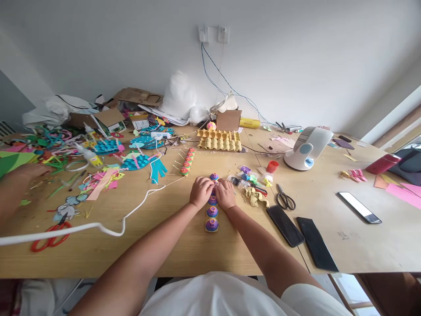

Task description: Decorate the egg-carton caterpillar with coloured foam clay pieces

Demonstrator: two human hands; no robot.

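A strip of egg carton point(212, 212) covered in purple and orange clay lies lengthwise before me, its domes dotted with dark marks like faces. My left hand point(201, 193) closes on it from the left, fingers bent and pressed together. From the other side, my right hand point(225, 194) closes on the same strip, its fingertips nearly meeting those of the left. The dome beneath the fingertips is mostly hidden, and whether a small piece is pinched there I cannot make out. Beyond, a red and green clay-covered strip point(187, 162) lies beside several white sticks.
Right of my hands are clay packets point(245, 169), black scissors point(285, 198), a phone point(285, 225) and a white fan point(308, 148). A white cable point(123, 224) crosses the left side near red scissors point(51, 237). Another person's arm point(16, 184) reaches over paper scraps.
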